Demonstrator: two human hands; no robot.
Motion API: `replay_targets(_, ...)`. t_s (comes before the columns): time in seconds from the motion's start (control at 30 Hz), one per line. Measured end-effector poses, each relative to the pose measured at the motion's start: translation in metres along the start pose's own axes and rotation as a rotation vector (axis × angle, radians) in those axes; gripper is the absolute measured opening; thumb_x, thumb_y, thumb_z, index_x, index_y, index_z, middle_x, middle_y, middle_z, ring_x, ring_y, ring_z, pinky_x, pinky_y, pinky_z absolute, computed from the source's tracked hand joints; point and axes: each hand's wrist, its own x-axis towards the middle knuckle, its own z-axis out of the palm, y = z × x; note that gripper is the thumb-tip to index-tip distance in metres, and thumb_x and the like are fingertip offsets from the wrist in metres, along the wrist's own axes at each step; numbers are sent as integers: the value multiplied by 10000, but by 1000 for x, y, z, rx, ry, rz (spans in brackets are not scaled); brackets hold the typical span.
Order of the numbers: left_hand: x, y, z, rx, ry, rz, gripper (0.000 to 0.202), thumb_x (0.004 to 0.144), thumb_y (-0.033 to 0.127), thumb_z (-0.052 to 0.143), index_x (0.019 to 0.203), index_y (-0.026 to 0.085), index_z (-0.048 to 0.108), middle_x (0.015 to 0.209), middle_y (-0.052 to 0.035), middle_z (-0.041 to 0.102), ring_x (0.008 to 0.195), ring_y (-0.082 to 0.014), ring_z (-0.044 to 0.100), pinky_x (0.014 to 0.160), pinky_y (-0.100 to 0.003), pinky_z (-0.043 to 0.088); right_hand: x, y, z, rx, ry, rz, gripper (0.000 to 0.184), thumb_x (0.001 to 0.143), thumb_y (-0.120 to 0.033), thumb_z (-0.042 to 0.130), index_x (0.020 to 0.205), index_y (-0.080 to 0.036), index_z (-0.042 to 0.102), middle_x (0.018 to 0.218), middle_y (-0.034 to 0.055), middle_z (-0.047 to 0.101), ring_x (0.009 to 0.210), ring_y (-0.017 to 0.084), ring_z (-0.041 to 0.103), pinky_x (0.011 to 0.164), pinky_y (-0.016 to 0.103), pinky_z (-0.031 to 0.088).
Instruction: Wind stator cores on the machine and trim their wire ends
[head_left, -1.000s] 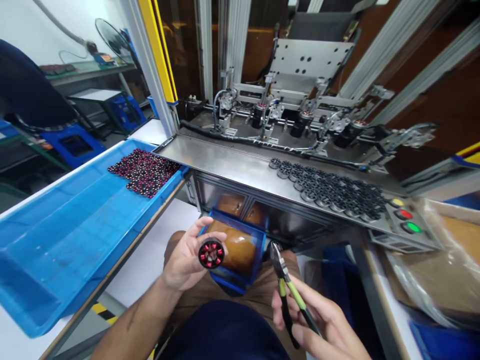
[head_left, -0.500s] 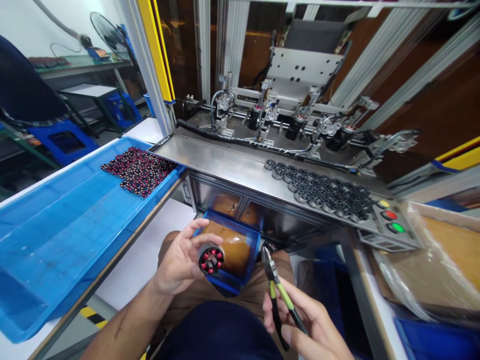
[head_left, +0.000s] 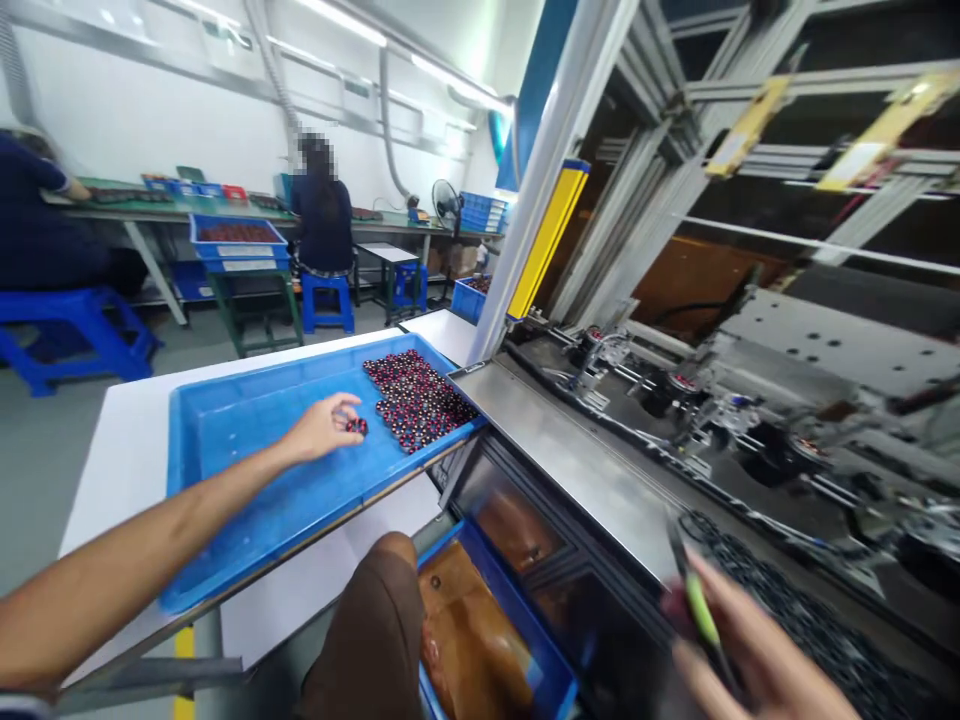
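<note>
My left hand reaches over the blue tray, its fingers closed on a small motor stator with red windings. Just right of it, many similar stators stand packed together at the tray's far right end. My right hand, blurred by motion, is wrapped round the cutting pliers with green and black handles. The pliers are over the metal ledge's front edge, beside a group of dark ring-shaped parts.
A machine with clamps and a metal ledge stands to the right, behind a yellow-marked post. A blue bin lined with brown material sits below by my knee. Two people sit at benches behind.
My view has swung left. My left hand has carried the stator from in front of me to over the blue tray. The pliers remain in my right hand.
</note>
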Motion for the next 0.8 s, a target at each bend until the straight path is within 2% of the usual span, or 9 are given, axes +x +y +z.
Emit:
replay_targets(0.07,45,-18,-5,80,73,-28,340,890,321,633,1181,154,583,1147,-84,629,987,-215,636,854,-433,548,60,-2,10,-339,140,-124,657,740,-392,614,1373,-233,538,1207,116,658,1079,320,633,933,451,508)
replay_targets(0.13,76,-35,-2,134,109,-35,333,923,336,588,1204,157,581,1210,-97,614,1032,-223,628,863,-440,547,115,2,28,-568,156,-141,643,730,-352,551,1337,-141,566,1077,137,690,982,303,658,913,442,510)
replay_targets(0.2,97,-51,5,165,121,-27,349,919,341,595,1217,160,577,1223,-99,610,1042,-227,628,870,-444,547,156,11,51,-628,161,-135,595,723,-336,542,1258,-88,619,1052,165,693,968,310,654,919,447,503)
replay_targets(0.27,110,-65,13,181,119,-13,349,918,341,596,1216,160,577,1218,-98,613,1037,-226,630,869,-443,548,179,23,72,-662,182,-127,541,761,-347,521,1203,-60,645,1087,199,681,1015,325,633,952,467,481)
replay_targets(0.37,124,-82,23,190,118,4,347,918,340,596,1214,159,578,1213,-97,616,1033,-224,632,866,-441,549,191,35,94,-701,202,-133,494,824,-366,489,1157,-47,665,1125,223,662,1072,331,598,1000,472,442)
replay_targets(0.5,135,-93,38,208,160,12,366,918,337,596,1240,164,563,1234,-101,605,1048,-230,628,872,-446,548,195,40,105,-700,190,-162,421,847,-370,510,1105,-93,693,1130,190,666,1058,303,593,999,437,441)
replay_targets(0.6,135,-92,48,237,205,25,377,917,333,597,1253,167,555,1244,-103,600,1060,-234,624,879,-452,546,200,40,107,-670,206,-187,382,847,-367,536,1081,-114,702,1115,169,681,1033,291,610,979,428,464)
replay_targets(0.7,130,-87,54,270,252,44,378,918,331,597,1256,167,552,1237,-102,603,1046,-230,628,869,-445,551,199,34,105,-632,256,-238,402,868,-386,536,1101,-97,690,1139,188,678,1066,301,618,988,448,477)
replay_targets(0.8,123,-78,53,310,310,67,384,918,331,597,1262,168,548,1248,-105,597,1045,-230,628,865,-443,553,175,16,91,-591,302,-333,437,902,-421,511,1161,-101,659,1200,189,661,1133,300,608,1022,461,472)
